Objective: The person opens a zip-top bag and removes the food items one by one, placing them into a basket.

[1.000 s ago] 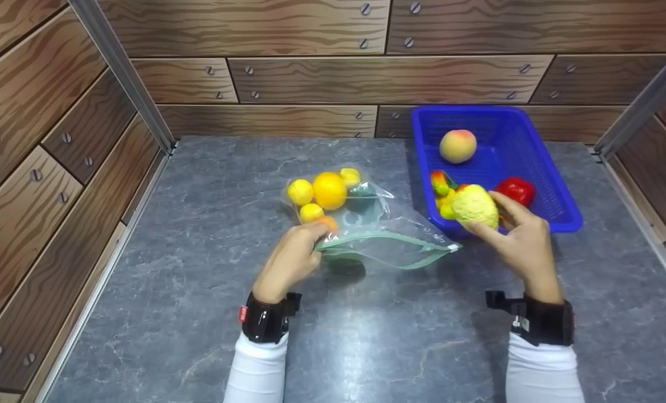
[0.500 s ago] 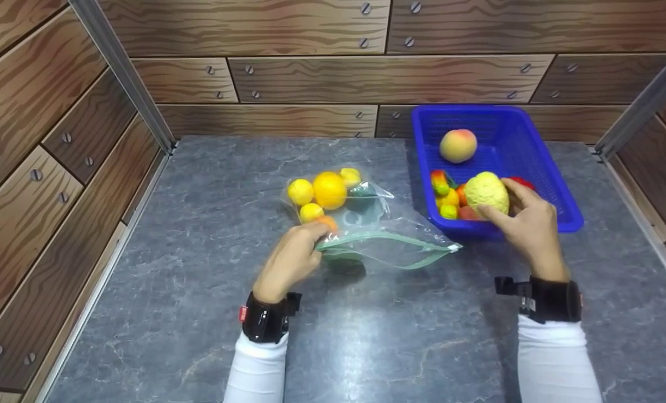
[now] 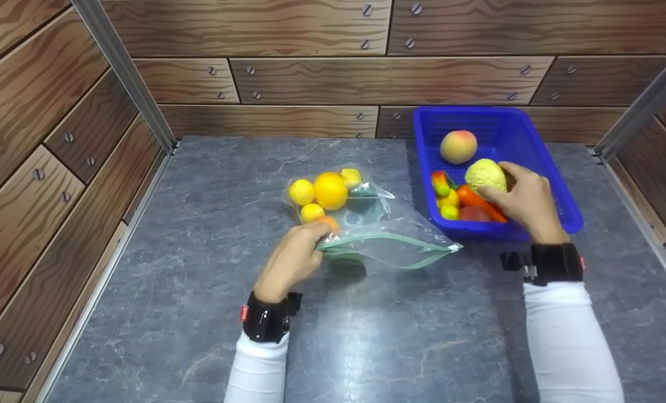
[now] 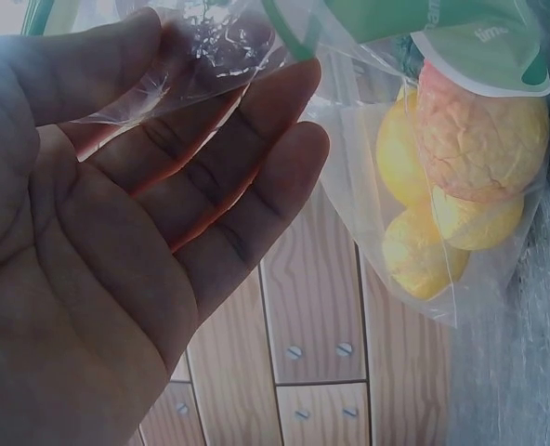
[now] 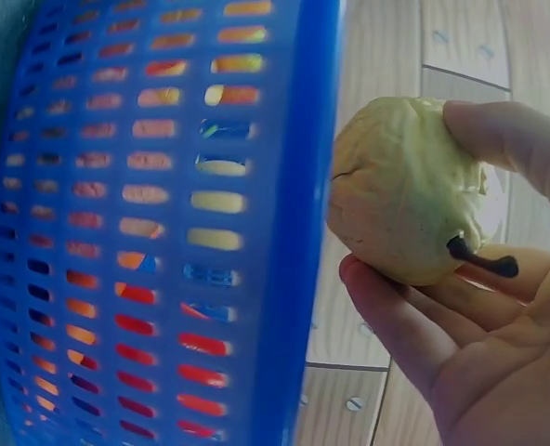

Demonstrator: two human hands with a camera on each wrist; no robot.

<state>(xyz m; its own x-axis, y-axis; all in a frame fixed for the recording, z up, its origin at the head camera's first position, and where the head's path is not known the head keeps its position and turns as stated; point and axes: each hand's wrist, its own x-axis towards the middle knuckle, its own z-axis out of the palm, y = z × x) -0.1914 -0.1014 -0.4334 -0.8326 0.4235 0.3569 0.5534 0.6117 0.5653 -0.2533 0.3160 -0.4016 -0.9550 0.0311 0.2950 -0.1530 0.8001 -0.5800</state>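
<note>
My left hand point(image 3: 290, 260) pinches the open mouth's left corner of a clear zip bag point(image 3: 389, 238) with green edging. In the bag lie several yellow fruits, an orange point(image 3: 330, 191) and, in the left wrist view, a wrinkled pinkish-yellow fruit point(image 4: 484, 135). My right hand point(image 3: 529, 198) holds a wrinkled yellow fruit point(image 3: 485, 177) over the blue basket point(image 3: 557, 184). In the right wrist view, thumb and fingers grip that fruit from both sides, and its dark stem point(image 5: 484, 260) points toward the palm.
A peach point(image 3: 458, 147) lies at the back of the basket. Carrots point(image 3: 475, 200) and small yellow and green produce point(image 3: 449, 211) fill its front left. The grey table point(image 3: 198, 313) runs to wood-patterned walls point(image 3: 310, 81), which close off the back and both sides.
My right hand, with the wrinkled yellow fruit, has moved away from the bag's side and farther over the basket. The left hand and the bag have stayed in place.
</note>
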